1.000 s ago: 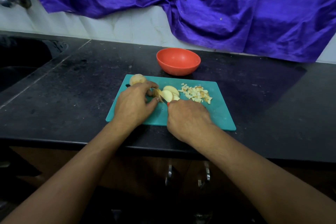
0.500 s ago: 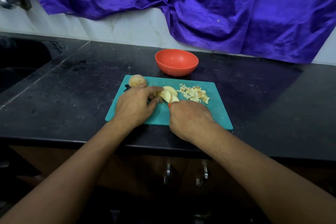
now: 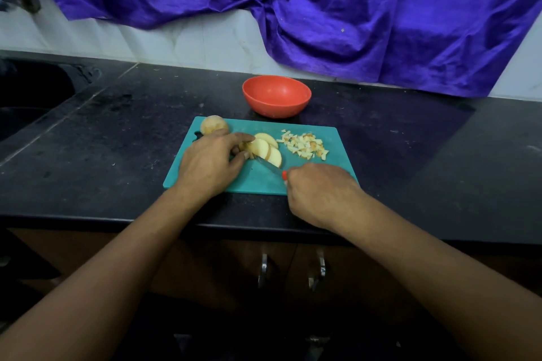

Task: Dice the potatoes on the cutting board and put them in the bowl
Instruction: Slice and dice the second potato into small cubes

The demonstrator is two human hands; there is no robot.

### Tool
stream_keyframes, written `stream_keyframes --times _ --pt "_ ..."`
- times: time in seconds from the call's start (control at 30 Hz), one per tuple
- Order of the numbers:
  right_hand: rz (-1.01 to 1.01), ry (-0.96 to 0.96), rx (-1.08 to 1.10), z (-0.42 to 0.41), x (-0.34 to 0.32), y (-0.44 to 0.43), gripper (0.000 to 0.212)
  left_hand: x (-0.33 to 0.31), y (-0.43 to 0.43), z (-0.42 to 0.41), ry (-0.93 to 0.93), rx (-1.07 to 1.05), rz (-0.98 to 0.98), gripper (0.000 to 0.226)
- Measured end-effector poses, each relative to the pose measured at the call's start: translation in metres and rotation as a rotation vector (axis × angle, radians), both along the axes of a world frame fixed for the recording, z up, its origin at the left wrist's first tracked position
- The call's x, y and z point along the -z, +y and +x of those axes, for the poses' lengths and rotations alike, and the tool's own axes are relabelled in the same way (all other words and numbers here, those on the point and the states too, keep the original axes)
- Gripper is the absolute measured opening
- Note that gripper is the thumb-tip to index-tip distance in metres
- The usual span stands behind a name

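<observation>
The left hand (image 3: pixel 209 165) pinned the part-cut potato (image 3: pixel 265 149) with curled fingertips mid-way along the cutting board (image 3: pixel 258 182), and the right hand (image 3: pixel 319 193) was closed round the red-handled knife (image 3: pixel 268 167). Its firm, wet slices would likely slide (best held by the skin edge). The diced pile (image 3: pixel 305 146) and whole potato (image 3: pixel 213 124) lay on the board, the bowl (image 3: pixel 277 108) held none, and no writing was legible.

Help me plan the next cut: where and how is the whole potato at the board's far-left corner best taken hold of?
Take the whole potato across its rounded middle, from above, probably with the left hand next to it. It sits free at the corner of the cutting board, top and far side bare; the sliced potato lies to its right.
</observation>
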State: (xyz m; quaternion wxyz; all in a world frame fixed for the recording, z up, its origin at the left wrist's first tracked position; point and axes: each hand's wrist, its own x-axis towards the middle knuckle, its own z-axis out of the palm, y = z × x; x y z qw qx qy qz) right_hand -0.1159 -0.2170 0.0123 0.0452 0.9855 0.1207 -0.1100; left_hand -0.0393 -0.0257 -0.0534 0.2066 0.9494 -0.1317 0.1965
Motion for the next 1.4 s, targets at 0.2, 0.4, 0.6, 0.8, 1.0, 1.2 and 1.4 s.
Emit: stream_keyframes --times 0.2,0.4,0.6,0.8,1.0,1.2,1.4 --pt "0.058 0.041 -0.011 -0.008 -0.006 -0.029 0.028 -0.001 0.001 -0.003 0.026 0.02 -0.026 0.04" --pt "0.266 0.054 0.039 -0.007 -0.006 -0.05 0.031 -0.002 0.003 -0.003 0.057 0.013 -0.062 0.043" --pt "0.449 -0.103 0.141 0.009 -0.014 -0.047 0.032 0.0 0.005 -0.002 0.028 0.025 -0.087 0.044" --pt "0.657 -0.085 0.249 0.029 0.008 -0.031 0.015 0.004 0.007 0.002 0.028 0.016 -0.143 0.036" --pt "0.729 -0.231 0.316 0.044 0.032 -0.021 0.02 0.006 0.008 0.004 0.034 0.025 -0.185 0.031" --pt "0.729 -0.234 0.308 0.055 0.036 -0.014 0.022 0.004 0.009 0.001 0.035 0.048 -0.217 0.027" --pt "0.74 -0.23 0.282 0.068 0.039 -0.008 0.011 0.004 0.01 0.001 0.041 0.061 -0.228 0.026"
